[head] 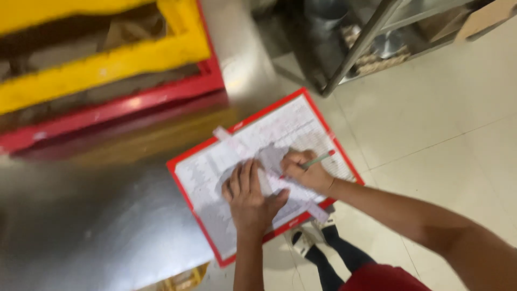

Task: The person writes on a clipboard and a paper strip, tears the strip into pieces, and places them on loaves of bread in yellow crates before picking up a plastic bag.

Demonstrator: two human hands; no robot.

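- Two hands work over one red-edged sheet; items run from largest to smallest.
- Steel table (97, 226): reflective top, bearing the sheet at its near right corner, beside pale floor tiles (431, 124).
- Yellow crate (107, 59) stacked on a red crate (124, 105): far left on the table, well apart from the hands.
- Metal rack (366, 37): stands on the floor beyond the table's corner.
- Red-bordered form (215, 167): a printed sheet lying flat and askew, its near corner past the table edge.
- Ruler (318, 211): a pale strip crossing the form diagonally, largely hidden under the hands.
- Left hand (250, 196): open, palm down, fingers spread, pressing ruler and form to the table; forearm rising straight from the lower edge.
- Right hand (304, 171): closed in a writing grip on the pen, wrist resting on the form, forearm entering from the lower right.
- Pen (318, 160): green barrel, red end tilted up and right; tip hidden by the fingers.
- Judgement: a clean stroke seems to need firm, even left-hand pressure so the ruler cannot slip, with the tip kept against its edge.
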